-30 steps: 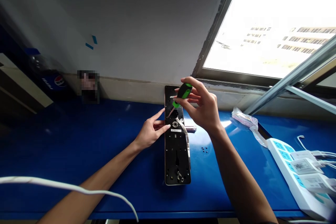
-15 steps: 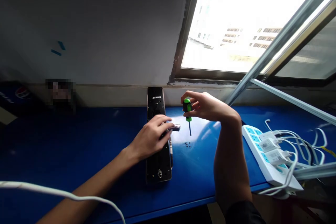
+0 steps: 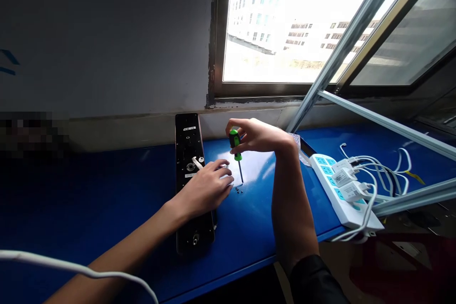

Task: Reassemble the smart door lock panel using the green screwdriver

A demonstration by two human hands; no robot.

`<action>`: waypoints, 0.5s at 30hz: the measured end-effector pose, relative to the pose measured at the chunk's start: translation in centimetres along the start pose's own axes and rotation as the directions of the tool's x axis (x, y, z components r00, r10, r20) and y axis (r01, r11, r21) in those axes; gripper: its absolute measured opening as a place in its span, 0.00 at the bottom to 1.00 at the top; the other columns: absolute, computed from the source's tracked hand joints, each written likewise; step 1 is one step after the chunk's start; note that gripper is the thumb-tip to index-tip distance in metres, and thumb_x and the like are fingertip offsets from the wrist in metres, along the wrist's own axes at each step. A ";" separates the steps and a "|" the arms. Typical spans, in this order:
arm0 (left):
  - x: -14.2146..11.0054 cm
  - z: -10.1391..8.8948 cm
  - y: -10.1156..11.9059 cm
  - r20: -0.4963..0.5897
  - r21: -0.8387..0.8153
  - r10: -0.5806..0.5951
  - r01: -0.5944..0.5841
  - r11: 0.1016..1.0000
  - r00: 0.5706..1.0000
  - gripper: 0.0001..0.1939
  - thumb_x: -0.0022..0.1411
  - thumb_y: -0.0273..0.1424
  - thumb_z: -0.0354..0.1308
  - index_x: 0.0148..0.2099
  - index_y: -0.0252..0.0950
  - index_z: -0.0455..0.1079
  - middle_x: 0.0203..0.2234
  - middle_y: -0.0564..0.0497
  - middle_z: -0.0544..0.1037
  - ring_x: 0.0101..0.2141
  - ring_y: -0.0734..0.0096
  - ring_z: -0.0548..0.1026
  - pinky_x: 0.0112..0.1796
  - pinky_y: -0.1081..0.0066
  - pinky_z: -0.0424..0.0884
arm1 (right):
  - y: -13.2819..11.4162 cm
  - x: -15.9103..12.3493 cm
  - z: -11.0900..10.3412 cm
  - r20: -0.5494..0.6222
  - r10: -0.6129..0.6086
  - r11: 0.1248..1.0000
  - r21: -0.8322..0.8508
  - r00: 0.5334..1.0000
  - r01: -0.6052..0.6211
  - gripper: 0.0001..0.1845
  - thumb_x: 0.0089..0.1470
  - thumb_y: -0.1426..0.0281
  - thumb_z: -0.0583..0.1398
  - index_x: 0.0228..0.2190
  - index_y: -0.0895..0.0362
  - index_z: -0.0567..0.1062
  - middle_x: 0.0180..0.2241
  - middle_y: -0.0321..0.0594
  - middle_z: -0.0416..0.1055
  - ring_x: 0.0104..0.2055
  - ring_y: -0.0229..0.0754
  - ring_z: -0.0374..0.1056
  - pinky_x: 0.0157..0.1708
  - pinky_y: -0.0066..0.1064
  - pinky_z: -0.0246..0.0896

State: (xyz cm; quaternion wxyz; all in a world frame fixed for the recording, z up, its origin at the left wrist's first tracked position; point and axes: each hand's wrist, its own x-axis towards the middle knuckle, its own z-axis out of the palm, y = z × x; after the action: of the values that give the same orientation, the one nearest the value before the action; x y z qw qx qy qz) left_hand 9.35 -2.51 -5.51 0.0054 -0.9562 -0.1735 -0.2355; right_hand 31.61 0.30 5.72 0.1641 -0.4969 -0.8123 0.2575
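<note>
A long black lock panel [image 3: 188,152] lies lengthwise on the blue table [image 3: 107,190]. My left hand [image 3: 204,187] rests across its right edge, fingers curled, fingertips by several tiny dark screws [image 3: 238,190] on the table. Whether it pinches anything is hidden. My right hand [image 3: 258,135] grips a green-handled screwdriver [image 3: 235,147] upright, its tip pointing down just above the table beside the screws.
A white power strip [image 3: 338,190] with plugged adapters and white cables lies at the right table edge. A window and metal frame bars [image 3: 356,109] stand behind. A white cable [image 3: 81,268] crosses the lower left.
The view swung right. My right hand carried the screwdriver off the panel and turned it tip-down over the table. My left hand slid across the panel toward the screws.
</note>
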 end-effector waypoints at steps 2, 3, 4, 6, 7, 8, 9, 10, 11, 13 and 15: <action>-0.6 -0.6 -0.3 -0.064 -0.030 -0.025 0.023 0.999 0.998 0.10 0.73 0.27 0.57 0.49 0.33 0.80 0.48 0.40 0.82 0.59 0.46 0.72 0.54 0.48 0.78 | -0.6 -0.4 -0.1 -0.054 -0.049 0.998 0.047 0.997 0.051 0.19 0.52 0.68 0.70 0.44 0.53 0.72 0.31 0.33 0.76 0.29 0.38 0.75 0.28 0.28 0.68; -1.0 -0.9 -0.4 -0.100 -0.052 -0.049 0.044 0.998 0.994 0.10 0.72 0.28 0.58 0.50 0.34 0.80 0.48 0.41 0.82 0.60 0.47 0.71 0.54 0.48 0.78 | -1.0 -0.6 -0.2 -0.092 -0.078 0.993 0.080 0.993 0.085 0.19 0.53 0.67 0.70 0.44 0.53 0.71 0.31 0.33 0.75 0.30 0.38 0.75 0.27 0.28 0.69; -1.4 -1.2 -0.5 -0.134 -0.078 -0.078 0.068 0.995 0.988 0.10 0.72 0.29 0.60 0.51 0.35 0.79 0.48 0.41 0.82 0.60 0.47 0.71 0.54 0.47 0.78 | -1.5 -0.8 -0.2 -0.137 -0.109 0.986 0.113 0.985 0.125 0.19 0.53 0.67 0.70 0.44 0.53 0.72 0.31 0.33 0.75 0.30 0.39 0.75 0.28 0.28 0.71; -2.3 -1.8 -0.6 -0.194 -0.127 -0.140 0.116 0.985 0.971 0.12 0.69 0.31 0.64 0.53 0.37 0.79 0.47 0.42 0.81 0.59 0.47 0.71 0.53 0.47 0.79 | -2.5 -1.2 -0.2 -0.234 -0.163 0.964 0.170 0.958 0.206 0.20 0.53 0.65 0.70 0.45 0.53 0.72 0.32 0.32 0.74 0.32 0.39 0.76 0.29 0.28 0.74; -2.8 -2.1 -0.6 -0.218 -0.147 -0.167 0.136 0.980 0.962 0.13 0.67 0.32 0.67 0.53 0.38 0.79 0.46 0.43 0.82 0.58 0.47 0.71 0.52 0.46 0.79 | -3.1 -1.3 -0.2 -0.279 -0.181 0.952 0.190 0.943 0.239 0.20 0.53 0.64 0.71 0.45 0.53 0.72 0.31 0.31 0.74 0.32 0.39 0.77 0.30 0.28 0.75; -3.2 -2.3 -0.6 -0.239 -0.163 -0.192 0.155 0.974 0.952 0.13 0.66 0.33 0.68 0.52 0.38 0.79 0.45 0.43 0.82 0.57 0.47 0.72 0.52 0.46 0.79 | -3.6 -1.4 -0.1 -0.315 -0.195 0.942 0.203 0.929 0.266 0.21 0.53 0.62 0.71 0.46 0.52 0.72 0.31 0.30 0.73 0.32 0.38 0.77 0.30 0.28 0.76; -3.7 -2.4 -0.5 -0.258 -0.178 -0.215 0.172 0.969 0.942 0.14 0.65 0.33 0.70 0.52 0.38 0.80 0.44 0.43 0.82 0.56 0.48 0.72 0.52 0.46 0.79 | -4.1 -1.5 0.0 -0.342 -0.209 0.932 0.214 0.916 0.292 0.22 0.54 0.61 0.71 0.47 0.52 0.72 0.30 0.30 0.73 0.32 0.39 0.77 0.30 0.27 0.77; -4.0 -2.5 -0.4 -0.274 -0.194 -0.234 0.184 0.964 0.933 0.13 0.64 0.32 0.70 0.51 0.38 0.80 0.43 0.44 0.82 0.55 0.49 0.72 0.52 0.46 0.79 | -4.5 -1.5 0.2 -0.364 -0.225 0.922 0.221 0.904 0.319 0.23 0.54 0.60 0.70 0.47 0.53 0.72 0.30 0.30 0.74 0.32 0.39 0.78 0.30 0.28 0.78; -4.4 -2.6 -0.3 -0.290 -0.209 -0.246 0.189 0.959 0.925 0.13 0.63 0.32 0.71 0.50 0.38 0.80 0.42 0.44 0.82 0.54 0.50 0.73 0.52 0.47 0.78 | -5.0 -1.4 0.3 -0.384 -0.242 0.910 0.228 0.891 0.345 0.23 0.54 0.59 0.70 0.48 0.53 0.72 0.31 0.30 0.75 0.33 0.40 0.79 0.31 0.28 0.80; -4.9 -2.6 -0.2 -0.325 -0.229 -0.249 0.180 0.957 0.912 0.12 0.63 0.31 0.72 0.49 0.37 0.81 0.41 0.45 0.83 0.53 0.51 0.73 0.52 0.48 0.78 | -5.7 -1.3 0.7 -0.426 -0.269 0.891 0.231 0.864 0.391 0.24 0.54 0.59 0.71 0.48 0.53 0.72 0.33 0.32 0.77 0.36 0.42 0.81 0.34 0.30 0.82; -5.1 -2.6 -0.2 -0.367 -0.239 -0.241 0.160 0.958 0.899 0.09 0.64 0.29 0.70 0.47 0.37 0.81 0.40 0.46 0.83 0.52 0.53 0.73 0.51 0.50 0.78 | -6.2 -1.2 1.0 -0.461 -0.276 0.883 0.225 0.843 0.413 0.24 0.53 0.59 0.71 0.48 0.53 0.72 0.36 0.33 0.79 0.37 0.44 0.83 0.36 0.32 0.83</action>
State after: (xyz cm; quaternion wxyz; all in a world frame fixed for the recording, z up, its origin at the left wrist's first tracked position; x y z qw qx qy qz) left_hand 3.87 -4.30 -5.55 -0.0817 -0.8621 -0.2419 -0.4377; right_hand 27.13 -3.32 8.53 0.4546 -0.3511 -0.7832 0.2379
